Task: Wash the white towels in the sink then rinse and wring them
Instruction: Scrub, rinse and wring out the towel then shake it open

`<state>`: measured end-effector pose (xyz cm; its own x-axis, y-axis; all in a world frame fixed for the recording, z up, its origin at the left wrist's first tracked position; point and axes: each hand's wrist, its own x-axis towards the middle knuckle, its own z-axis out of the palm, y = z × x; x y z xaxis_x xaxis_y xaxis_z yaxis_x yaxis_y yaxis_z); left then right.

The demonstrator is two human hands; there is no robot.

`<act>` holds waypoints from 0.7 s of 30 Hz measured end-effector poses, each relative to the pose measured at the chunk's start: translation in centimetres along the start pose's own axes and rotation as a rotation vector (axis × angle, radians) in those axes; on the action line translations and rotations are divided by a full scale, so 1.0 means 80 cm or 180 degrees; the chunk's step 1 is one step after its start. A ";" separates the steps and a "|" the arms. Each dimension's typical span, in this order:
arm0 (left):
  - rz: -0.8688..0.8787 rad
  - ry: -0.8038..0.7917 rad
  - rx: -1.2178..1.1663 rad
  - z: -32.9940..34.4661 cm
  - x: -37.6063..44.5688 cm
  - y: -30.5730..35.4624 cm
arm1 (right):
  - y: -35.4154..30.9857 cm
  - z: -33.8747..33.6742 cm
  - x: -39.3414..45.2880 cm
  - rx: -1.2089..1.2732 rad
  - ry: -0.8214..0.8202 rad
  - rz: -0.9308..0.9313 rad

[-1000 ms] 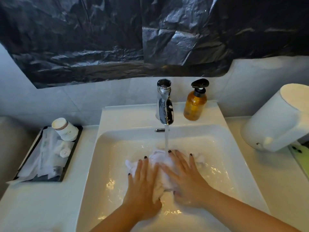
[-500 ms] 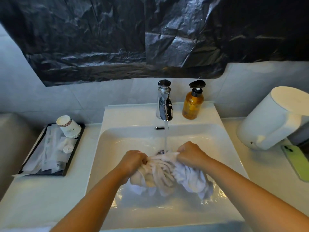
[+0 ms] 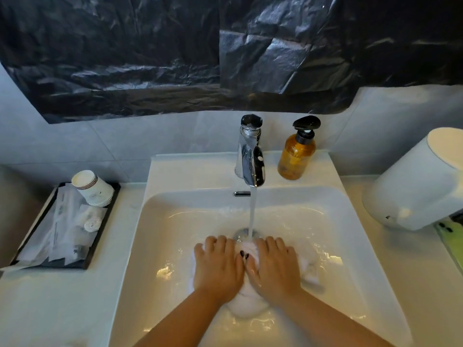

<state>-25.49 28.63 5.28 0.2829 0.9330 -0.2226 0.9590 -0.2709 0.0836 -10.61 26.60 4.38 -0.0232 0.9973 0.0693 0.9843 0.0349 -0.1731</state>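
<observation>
White towels (image 3: pixel 246 303) bunched beneath left hand (image 3: pixel 217 265), right hand (image 3: pixel 274 265)

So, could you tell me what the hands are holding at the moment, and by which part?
Both the left hand and right hand grip the bunched white towel from above, at its top.

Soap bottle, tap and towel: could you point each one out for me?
Soap bottle (image 3: pixel 295 156), head view: the middle of its amber body.
Tap (image 3: pixel 251 159), head view: the shiny chrome spout.
Towel (image 3: pixel 246 300), head view: the white bunch showing below the two hands.
</observation>
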 end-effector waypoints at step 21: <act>0.0348 -0.0667 0.0062 -0.012 0.012 0.009 | 0.003 -0.015 0.016 0.0355 -0.1554 -0.0123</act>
<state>-24.56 29.60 6.06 0.3807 0.8287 -0.4102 0.9220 -0.3740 0.1001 -10.16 27.82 5.60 -0.1647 0.9079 -0.3855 0.9570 0.0526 -0.2852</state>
